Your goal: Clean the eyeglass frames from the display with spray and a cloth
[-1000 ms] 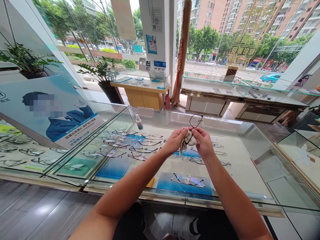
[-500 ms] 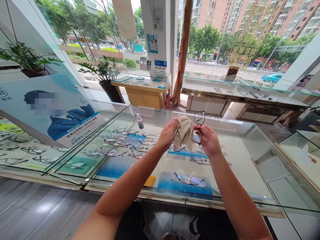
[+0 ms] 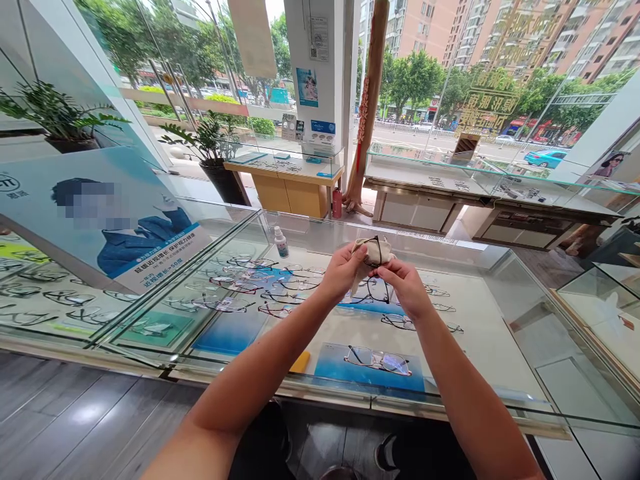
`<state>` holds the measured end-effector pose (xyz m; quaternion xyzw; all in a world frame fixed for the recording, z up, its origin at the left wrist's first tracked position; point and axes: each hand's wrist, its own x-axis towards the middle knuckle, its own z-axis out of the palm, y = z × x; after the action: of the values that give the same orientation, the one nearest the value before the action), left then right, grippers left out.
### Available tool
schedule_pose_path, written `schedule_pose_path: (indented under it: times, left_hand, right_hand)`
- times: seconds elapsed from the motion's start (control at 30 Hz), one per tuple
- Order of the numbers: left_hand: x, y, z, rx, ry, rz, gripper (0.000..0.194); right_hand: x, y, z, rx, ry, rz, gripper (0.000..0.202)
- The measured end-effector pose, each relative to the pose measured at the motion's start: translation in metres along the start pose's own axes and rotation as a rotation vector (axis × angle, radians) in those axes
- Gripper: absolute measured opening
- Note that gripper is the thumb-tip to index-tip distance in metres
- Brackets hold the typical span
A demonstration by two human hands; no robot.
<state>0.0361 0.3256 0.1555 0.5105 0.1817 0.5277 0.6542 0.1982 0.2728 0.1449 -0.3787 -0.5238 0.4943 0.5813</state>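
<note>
Frame centre: cloth (image 3: 364,249) and glasses (image 3: 379,251) between left hand (image 3: 344,270) and right hand (image 3: 407,287), above case (image 3: 483,320). Bottle (image 3: 281,243) on case, left of hands, toward rear edge. Frame left: poster (image 3: 75,167). Upper centre, behind case: trunk (image 3: 369,100) between desk (image 3: 287,195) (left), counter (image 3: 420,210) (right).

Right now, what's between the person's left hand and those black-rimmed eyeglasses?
A crumpled beige cloth: the head view shows it between the left hand and the upper rim of the black-rimmed eyeglasses. Any fingers behind it are hidden.

Near centre frame, the left hand (image 3: 344,272) holds a beige cloth (image 3: 371,249) against dark-rimmed glasses (image 3: 379,291) pinched by the right hand (image 3: 407,287); a white bottle (image 3: 281,243) stands further left.
</note>
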Motion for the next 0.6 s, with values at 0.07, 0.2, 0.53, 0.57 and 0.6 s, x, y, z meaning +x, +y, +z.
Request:
schedule_pose_path:
  times: [0.07, 0.2, 0.53, 0.57, 0.6]
  left_hand:
    - [0.0, -0.002, 0.0, -0.003, 0.037, -0.01, 0.057]
    - [0.002, -0.006, -0.003, -0.013, 0.084, -0.046, 0.061]
    - [0.017, 0.002, -0.015, -0.213, 0.23, -0.025, 0.056]
    - [0.015, 0.002, -0.015, -0.161, 0.225, 0.023, 0.057]
    - [0.012, 0.003, -0.014, -0.079, 0.211, 0.081, 0.058]
  right_hand:
    - [-0.001, -0.001, 0.002, -0.036, -0.036, 0.014, 0.035]
    - [-0.002, -0.002, 0.002, -0.053, -0.046, 0.01, 0.033]
    - [0.001, -0.003, -0.008, 0.065, 0.15, -0.06, 0.025]
    - [0.002, -0.003, -0.008, 0.059, 0.17, -0.062, 0.024]
    - [0.002, -0.003, -0.008, 0.053, 0.182, -0.058, 0.023]
